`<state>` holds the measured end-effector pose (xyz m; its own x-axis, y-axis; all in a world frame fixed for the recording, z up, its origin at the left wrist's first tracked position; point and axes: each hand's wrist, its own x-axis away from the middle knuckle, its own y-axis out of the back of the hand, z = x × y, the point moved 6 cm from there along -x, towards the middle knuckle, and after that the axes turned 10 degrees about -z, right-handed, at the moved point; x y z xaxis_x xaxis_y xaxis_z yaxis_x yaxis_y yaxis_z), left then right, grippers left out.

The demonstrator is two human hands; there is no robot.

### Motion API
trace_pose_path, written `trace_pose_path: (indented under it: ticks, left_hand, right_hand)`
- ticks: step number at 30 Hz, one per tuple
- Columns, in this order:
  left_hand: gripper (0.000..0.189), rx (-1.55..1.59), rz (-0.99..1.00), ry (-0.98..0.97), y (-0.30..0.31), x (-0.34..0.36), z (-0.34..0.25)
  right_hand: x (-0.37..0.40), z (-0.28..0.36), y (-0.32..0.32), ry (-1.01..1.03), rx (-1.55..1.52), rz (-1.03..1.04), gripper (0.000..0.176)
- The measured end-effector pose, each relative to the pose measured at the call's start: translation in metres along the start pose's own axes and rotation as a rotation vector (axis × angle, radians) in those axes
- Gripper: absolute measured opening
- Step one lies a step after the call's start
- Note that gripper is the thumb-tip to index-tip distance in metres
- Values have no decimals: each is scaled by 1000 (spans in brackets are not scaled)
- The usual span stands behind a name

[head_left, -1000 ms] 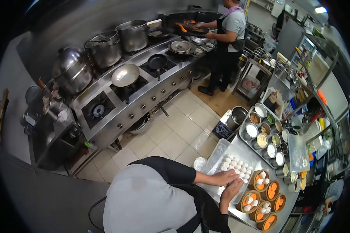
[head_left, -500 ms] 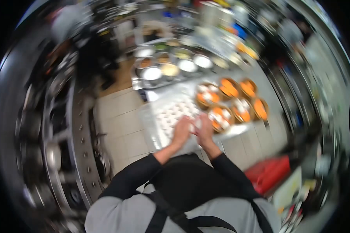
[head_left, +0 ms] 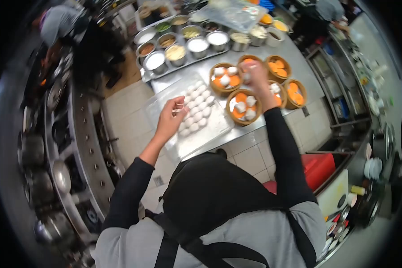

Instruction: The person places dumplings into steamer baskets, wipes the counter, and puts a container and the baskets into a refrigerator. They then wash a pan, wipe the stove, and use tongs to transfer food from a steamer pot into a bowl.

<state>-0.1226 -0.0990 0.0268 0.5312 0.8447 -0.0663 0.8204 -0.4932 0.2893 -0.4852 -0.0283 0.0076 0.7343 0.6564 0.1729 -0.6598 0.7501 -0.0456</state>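
Rows of white dough balls (head_left: 195, 105) lie on a clear plastic sheet or tray (head_left: 201, 140) on the metal table. My left hand (head_left: 169, 119) hovers at their left side, fingers curved and apart, with nothing visible in it. My right hand (head_left: 258, 80), smeared by motion, reaches over the rear bamboo steamer basket (head_left: 243, 58). Its fingers close on a whitish lump that looks like one of the dough balls, partly hidden. Two nearer steamer baskets (head_left: 213, 87) (head_left: 230, 117) contain orange pieces and white balls. My right forearm partly covers another basket (head_left: 283, 99) with similar contents.
Two baskets at the right (head_left: 290, 69) (head_left: 304, 99) show orange pieces. Behind, a metal tray (head_left: 149, 73) carries several ingredient containers. Stoves (head_left: 87, 134) line the left, near a person (head_left: 60, 24); another person (head_left: 329, 11) stands far right. A red bin (head_left: 319, 167) is beside me.
My hands, together over the front of the sheet before, have separated. The right went forward and right over the rear basket; the left moved left and forward beside the dough balls.
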Motion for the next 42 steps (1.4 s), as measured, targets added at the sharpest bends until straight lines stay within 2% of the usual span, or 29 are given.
trace_pose_path:
  ticks: [1,2,4,5,7,8,9,10,11,12,13,14,16,17,18,19,21,25,27,31,33,34,35,37,42]
  left_hand:
    - [44,16,-12,142,18,-2,24]
    - [44,5,-44,161,32,-1,29]
    - [44,586,-311,702,58,14,61]
    - [44,592,-345,707,65,18,62]
    - [44,673,-388,942,60,40,73]
    - [42,700,-349,876,60,48,80]
    - [39,724,-343,811,65,61,90]
    - [40,642,-376,689,80,69,90]
    - [41,544,-397,588,100,88,89]
    - [41,549,-497,629,129,125,100]
    - [42,206,-481,495,157,153,96]
    - [43,-136,-419,358,175,174,90]
    - [45,-671,-290,501,195,303,151]
    - [44,-738,11,691,167,394,153]
    - [43,-644,350,894,122,491,132]
    - [43,-493,529,1047,82,571,96]
    - [42,-354,496,1199,46,617,55]
    - [41,-366,286,1254,53,582,63]
    - [41,-377,186,1249,64,553,66]
    - [42,-397,-67,1205,88,470,74]
    - [44,-418,-255,1168,102,426,70]
    - [44,-430,-340,1144,109,405,66]
    - [48,-454,-542,1037,121,386,54]
    - [50,-364,-668,837,131,351,56]
    - [56,-64,-647,896,126,267,37]
  right_hand:
    - [-10,21,15,44,261,-139,25]
    - [-39,10,32,83,354,-177,32]
    - [-65,0,41,-79,413,-97,51]
    - [-62,6,44,-40,607,-89,64]
    - [-64,25,36,410,1227,-129,66]
    - [-70,14,38,602,982,-35,71]
    - [-26,27,14,481,719,38,62]
    - [8,32,-12,440,658,221,50]
    - [48,30,-32,335,611,315,39]
    - [76,19,-45,315,571,460,36]
    - [113,23,-53,208,643,408,35]
    - [123,13,-49,264,625,461,34]
    - [143,8,-34,173,587,419,29]
    - [154,11,-28,120,528,353,28]
    - [162,17,-22,116,530,319,28]
    - [169,21,-15,138,503,278,27]
    - [180,29,-6,149,461,221,27]
    - [182,31,-11,180,481,215,30]
    - [177,28,-27,203,469,276,31]
    - [175,35,-55,258,433,303,32]
    - [175,42,-62,297,402,317,32]
    - [175,46,-64,329,386,323,33]
    - [177,48,-66,334,381,332,33]
    - [180,54,-69,375,420,313,33]
    - [183,59,-63,370,357,349,33]
